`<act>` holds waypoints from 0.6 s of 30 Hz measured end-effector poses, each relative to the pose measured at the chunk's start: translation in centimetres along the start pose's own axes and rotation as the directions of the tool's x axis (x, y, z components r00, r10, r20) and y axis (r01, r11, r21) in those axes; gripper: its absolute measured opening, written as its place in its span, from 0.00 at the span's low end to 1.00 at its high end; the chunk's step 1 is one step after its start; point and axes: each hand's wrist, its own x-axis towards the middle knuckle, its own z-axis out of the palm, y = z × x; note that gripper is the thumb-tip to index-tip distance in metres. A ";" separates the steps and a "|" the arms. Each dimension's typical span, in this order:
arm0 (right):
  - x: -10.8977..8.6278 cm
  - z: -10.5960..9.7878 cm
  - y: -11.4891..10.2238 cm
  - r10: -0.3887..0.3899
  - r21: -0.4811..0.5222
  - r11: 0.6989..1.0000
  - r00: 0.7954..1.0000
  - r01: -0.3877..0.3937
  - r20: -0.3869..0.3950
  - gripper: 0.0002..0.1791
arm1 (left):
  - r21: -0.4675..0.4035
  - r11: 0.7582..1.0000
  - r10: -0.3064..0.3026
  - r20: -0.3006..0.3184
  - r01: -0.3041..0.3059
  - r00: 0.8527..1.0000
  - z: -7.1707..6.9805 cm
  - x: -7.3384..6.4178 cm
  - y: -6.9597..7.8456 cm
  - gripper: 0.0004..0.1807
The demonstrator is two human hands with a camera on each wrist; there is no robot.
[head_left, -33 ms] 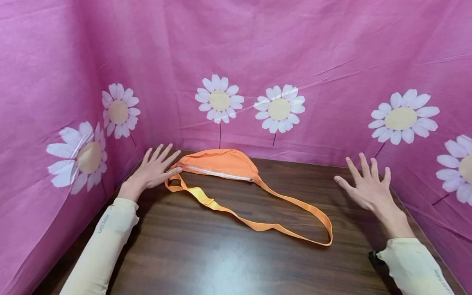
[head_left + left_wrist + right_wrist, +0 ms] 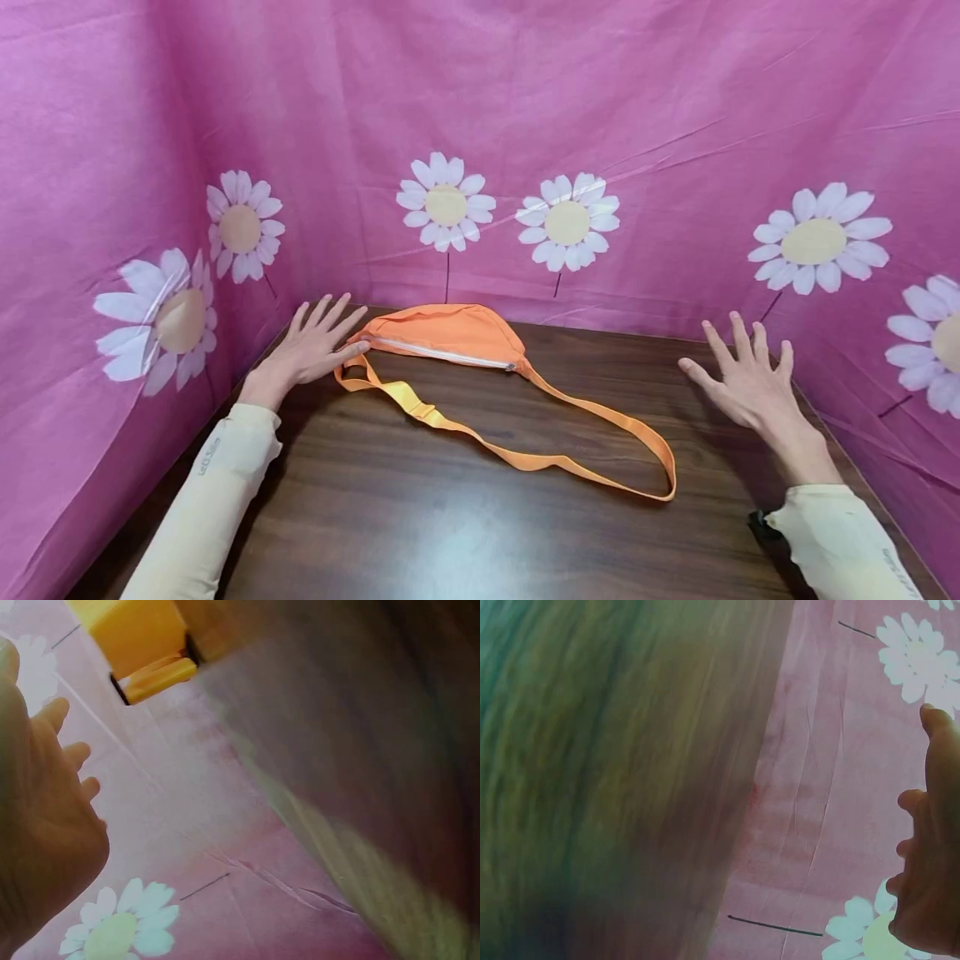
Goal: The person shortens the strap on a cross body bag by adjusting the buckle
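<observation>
An orange waist bag (image 2: 450,333) lies near the back edge of the table, its white zipper (image 2: 442,352) facing front. Its strap (image 2: 525,460) loops forward and to the right, with a slider buckle (image 2: 424,412) toward the left. My left hand (image 2: 303,354) is spread with fingers straight at the bag's left end, the thumb overlapping the strap there in the head view. Well to the right of the bag, my right hand (image 2: 746,387) is also spread, holding nothing. In the left wrist view, yellow strap webbing (image 2: 139,637) shows beyond the left hand (image 2: 45,817).
The bag lies on a dark wood-grain table (image 2: 360,533). Pink cloth (image 2: 637,100) printed with white daisies hangs along the back and both sides. A small black object (image 2: 763,527) shows by the right sleeve cuff.
</observation>
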 end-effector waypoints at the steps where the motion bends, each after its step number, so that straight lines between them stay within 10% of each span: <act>1: 0.0 -0.1 -0.3 -0.006 0.011 1.000 1.000 0.006 -0.010 0.49 | -0.007 1.000 0.008 -0.002 -0.008 1.000 -0.1 -0.2 0.2 0.44; 6: -0.2 -1.5 -2.5 -0.064 0.094 0.993 0.993 0.073 -0.102 0.42 | -0.110 0.981 0.165 0.012 -0.162 0.986 -0.6 -0.8 3.2 0.50; 13: -0.7 -3.5 -8.2 -0.228 0.112 0.962 0.958 0.249 -0.173 0.26 | -0.161 0.889 0.453 0.178 -0.429 0.873 1.3 -1.1 9.8 0.37; 18: -0.6 -3.9 -12.0 -0.321 0.104 0.936 0.938 0.336 -0.133 0.23 | -0.071 0.844 0.537 0.134 -0.532 0.833 2.8 -0.1 11.6 0.21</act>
